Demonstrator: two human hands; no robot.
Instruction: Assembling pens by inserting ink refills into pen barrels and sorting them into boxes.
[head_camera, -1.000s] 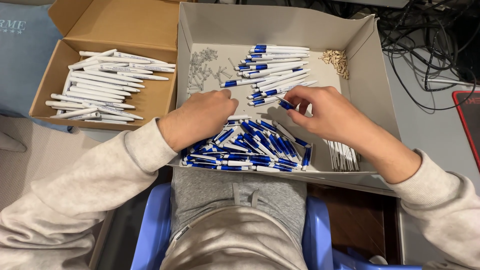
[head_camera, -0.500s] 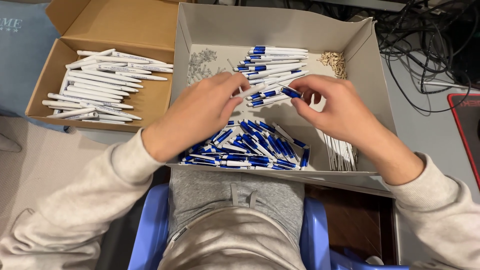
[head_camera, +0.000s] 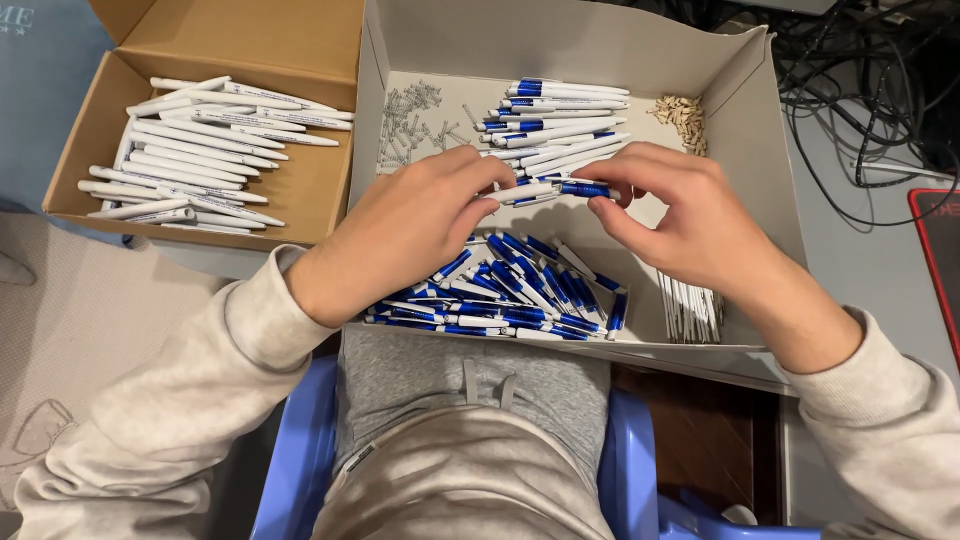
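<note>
Both hands have risen off the blue pile: left hand (head_camera: 405, 235) and right hand (head_camera: 685, 215) pinch one pen (head_camera: 548, 189) by its ends above the grey box's (head_camera: 745, 130) middle. Joining step, apparently; next, press the halves together squarely.

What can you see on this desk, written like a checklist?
Surface: grey box on the lap, holding sorted piles.
Job's things: pen, white and blue, held over the box; blue pen parts; assembled pens; metal springs; thin refills; small tan pieces.
Clutter: brown box with white pen barrels.
Hands: left hand and right hand pinch the pen's two ends.
Cables: black cables, tangled at the upper right.
Surroundings: blue chair, grey sleeves.
</note>
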